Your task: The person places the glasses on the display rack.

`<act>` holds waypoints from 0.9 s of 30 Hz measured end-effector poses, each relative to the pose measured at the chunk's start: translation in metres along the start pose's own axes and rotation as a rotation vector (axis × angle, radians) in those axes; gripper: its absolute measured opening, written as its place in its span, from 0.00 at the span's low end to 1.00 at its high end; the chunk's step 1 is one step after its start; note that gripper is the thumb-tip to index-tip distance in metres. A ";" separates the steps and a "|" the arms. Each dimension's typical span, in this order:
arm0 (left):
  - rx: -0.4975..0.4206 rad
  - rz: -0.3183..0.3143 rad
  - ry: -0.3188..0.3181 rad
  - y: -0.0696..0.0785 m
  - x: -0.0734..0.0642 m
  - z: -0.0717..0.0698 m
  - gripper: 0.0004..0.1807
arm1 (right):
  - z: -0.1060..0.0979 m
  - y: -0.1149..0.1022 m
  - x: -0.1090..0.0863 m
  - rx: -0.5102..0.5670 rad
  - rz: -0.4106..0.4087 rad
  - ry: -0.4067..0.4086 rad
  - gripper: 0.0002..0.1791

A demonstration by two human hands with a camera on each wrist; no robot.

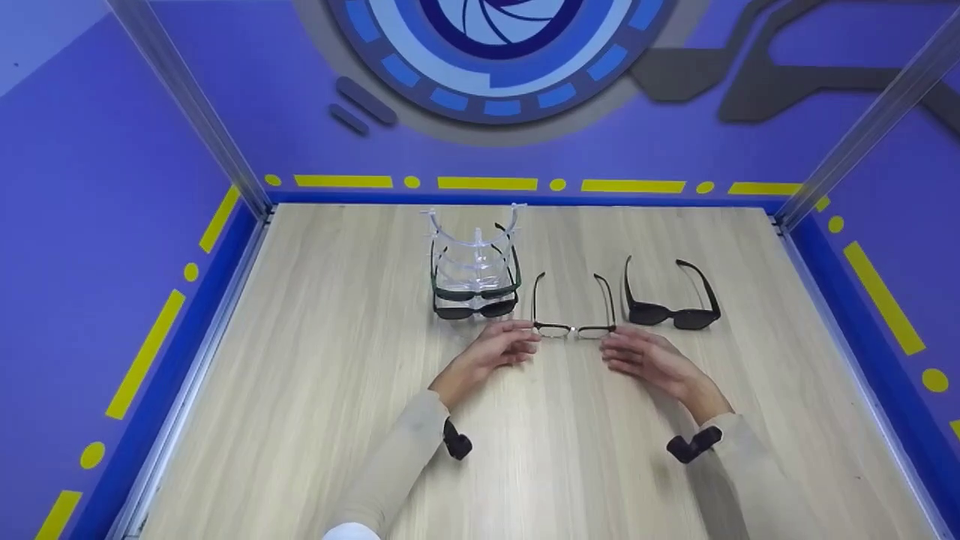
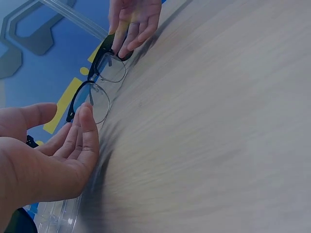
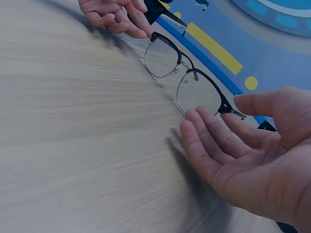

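Clear-lensed glasses point(image 1: 595, 328) with black brow bars and thin metal lower rims lie between both hands, their temples unfolded toward the back wall. At their left corner is my left hand point(image 1: 495, 351), its fingers extended and thumb held apart in the left wrist view. My right hand point(image 1: 656, 361) mirrors it at the right corner, palm turned inward. In the right wrist view, the index finger is close to the black end piece of the glasses point(image 3: 210, 78); whether it touches is hard to tell. Neither hand pinches the frame.
A clear plastic display stand point(image 1: 478, 241) rises behind my left hand. It carries dark sunglasses point(image 1: 498, 308) low down and a greenish-framed pair point(image 1: 454, 295) just above. Black sunglasses point(image 1: 651, 314) rest unfolded on the wooden table point(image 1: 337, 360) at right. Blue walls point(image 1: 247, 142) enclose the table.
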State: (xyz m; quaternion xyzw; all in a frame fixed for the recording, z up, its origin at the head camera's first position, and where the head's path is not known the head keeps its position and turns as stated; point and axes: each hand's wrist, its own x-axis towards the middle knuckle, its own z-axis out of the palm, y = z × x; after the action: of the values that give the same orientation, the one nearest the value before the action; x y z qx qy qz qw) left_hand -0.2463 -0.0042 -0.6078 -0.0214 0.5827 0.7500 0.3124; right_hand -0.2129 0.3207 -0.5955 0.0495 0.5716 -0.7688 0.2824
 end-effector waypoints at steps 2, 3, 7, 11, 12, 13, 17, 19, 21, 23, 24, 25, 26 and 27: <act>0.007 -0.003 0.002 -0.001 -0.002 -0.001 0.20 | 0.000 0.000 -0.002 -0.009 0.005 -0.013 0.19; 0.012 -0.004 -0.001 -0.002 -0.003 -0.001 0.21 | 0.001 0.000 -0.004 -0.016 0.005 -0.020 0.19; 0.027 -0.017 -0.015 -0.004 -0.006 -0.003 0.22 | 0.003 0.000 -0.009 -0.060 0.017 -0.030 0.21; 0.045 -0.030 -0.028 -0.006 -0.011 -0.007 0.22 | 0.007 0.001 -0.015 -0.092 0.040 -0.022 0.26; 0.052 -0.029 -0.032 -0.006 -0.012 -0.008 0.21 | 0.007 0.001 -0.016 -0.092 0.042 -0.028 0.27; 0.056 -0.029 -0.037 -0.006 -0.013 -0.009 0.21 | 0.007 0.002 -0.017 -0.090 0.041 -0.033 0.28; 0.069 -0.027 -0.054 -0.005 -0.014 -0.011 0.20 | 0.006 0.003 -0.020 -0.078 0.032 -0.065 0.30; 0.077 -0.018 -0.053 -0.005 -0.014 -0.012 0.20 | 0.005 0.003 -0.021 -0.079 0.029 -0.078 0.29; 0.070 -0.010 -0.032 -0.004 -0.013 -0.012 0.19 | 0.003 0.003 -0.022 -0.085 0.025 -0.085 0.28; 0.063 0.008 -0.001 -0.003 -0.012 -0.011 0.20 | 0.002 0.004 -0.023 -0.100 0.018 -0.087 0.29; 0.059 0.016 0.016 -0.002 -0.011 -0.011 0.20 | 0.001 0.003 -0.024 -0.107 0.017 -0.085 0.30; 0.051 0.022 0.032 -0.002 -0.010 -0.011 0.21 | 0.000 0.003 -0.024 -0.116 0.015 -0.084 0.31; 0.041 0.023 0.046 -0.001 -0.009 -0.010 0.21 | -0.001 0.003 -0.025 -0.124 0.015 -0.081 0.32; 0.034 0.028 0.057 -0.001 -0.008 -0.009 0.22 | -0.002 0.002 -0.025 -0.129 0.017 -0.077 0.33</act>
State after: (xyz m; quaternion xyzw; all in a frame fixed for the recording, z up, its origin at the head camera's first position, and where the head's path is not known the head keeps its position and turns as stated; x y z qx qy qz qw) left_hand -0.2427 -0.0159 -0.6084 -0.0294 0.6042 0.7433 0.2855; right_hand -0.1914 0.3314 -0.5879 0.0064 0.6082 -0.7292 0.3136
